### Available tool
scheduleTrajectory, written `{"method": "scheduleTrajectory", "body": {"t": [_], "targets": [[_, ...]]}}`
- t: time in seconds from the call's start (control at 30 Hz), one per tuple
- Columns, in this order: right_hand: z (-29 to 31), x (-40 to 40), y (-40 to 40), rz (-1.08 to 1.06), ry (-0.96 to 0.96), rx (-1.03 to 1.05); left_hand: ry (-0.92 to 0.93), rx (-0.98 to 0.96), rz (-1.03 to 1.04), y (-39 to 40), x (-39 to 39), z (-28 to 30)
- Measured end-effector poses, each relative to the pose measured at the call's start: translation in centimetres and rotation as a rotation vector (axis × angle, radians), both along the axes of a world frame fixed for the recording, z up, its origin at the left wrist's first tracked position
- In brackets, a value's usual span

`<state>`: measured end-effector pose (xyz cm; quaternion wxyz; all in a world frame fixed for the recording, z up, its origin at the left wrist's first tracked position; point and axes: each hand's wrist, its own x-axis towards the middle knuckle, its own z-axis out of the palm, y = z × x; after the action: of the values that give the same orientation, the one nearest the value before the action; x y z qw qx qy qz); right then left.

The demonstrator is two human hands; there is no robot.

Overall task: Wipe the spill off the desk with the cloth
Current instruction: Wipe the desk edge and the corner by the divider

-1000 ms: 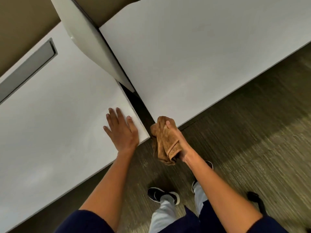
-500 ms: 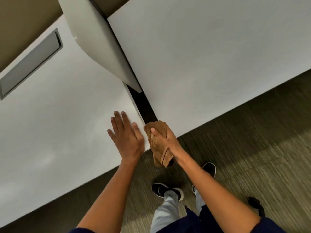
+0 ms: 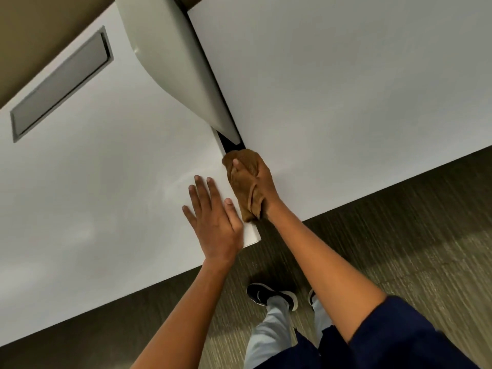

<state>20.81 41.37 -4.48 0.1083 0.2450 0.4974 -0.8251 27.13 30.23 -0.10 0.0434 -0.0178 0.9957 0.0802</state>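
At the near corner of the left desk (image 3: 87, 198), my left hand (image 3: 213, 222) lies flat, fingers straight and spread, pressing down to steady me. My right hand (image 3: 255, 182) grips the brown cloth (image 3: 243, 182), fingers curled round the bunched fabric with the thumb laid over it. The cloth sits right at the dark gap (image 3: 226, 141) between the two white desk tops, touching the left desk's edge, with a tail hanging down towards the carpet (image 3: 399, 235). The white divider panel (image 3: 170, 65) rises out of that gap just beyond.

I cannot make out a clear puddle; there is only a faint pale smear (image 3: 183, 179) on the surface just ahead of my left fingertips, which I judge to be the wet patch or its trail.

To do this stroke well, I think I should open the wad so more fabric meets the top, press evenly, and draw it along the edge instead of pushing liquid into the gap. Overlapping passes towards me would suit, and my left hand should stay off the damp part. If the cloth only skims, it will likely leave streaks.
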Motion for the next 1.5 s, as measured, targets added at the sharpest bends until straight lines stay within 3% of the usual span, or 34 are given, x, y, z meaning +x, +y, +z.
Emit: {"method": "scheduleTrajectory", "body": {"t": [0.17, 0.37, 0.83, 1.03, 1.23, 1.5], "targets": [[0.4, -3.8, 1.0, 0.064, -0.005, -0.113, -0.007, -0.004, -0.001, 0.0, 0.0, -0.1], [0.8, -2.6, 2.1, 0.133, 0.004, -0.200, -0.009, 0.003, 0.001, -0.3, 0.0, -0.2], [-0.4, 6.4, 3.7, 0.359, -0.011, -0.076, -0.010, 0.013, -0.004, -0.4, 0.0, -0.2], [-0.8, 8.2, 4.1, 0.344, -0.022, -0.105, -0.006, 0.008, -0.006, -0.4, 0.0, -0.3], [0.6, 1.9, 4.7, 0.015, -0.033, -0.114, -0.005, 0.010, -0.004, -0.6, 0.0, -0.3], [2.1, -6.4, 3.3, 0.092, -0.057, -0.030, -0.004, 0.003, -0.005, -0.5, 0.0, -0.4]]}}
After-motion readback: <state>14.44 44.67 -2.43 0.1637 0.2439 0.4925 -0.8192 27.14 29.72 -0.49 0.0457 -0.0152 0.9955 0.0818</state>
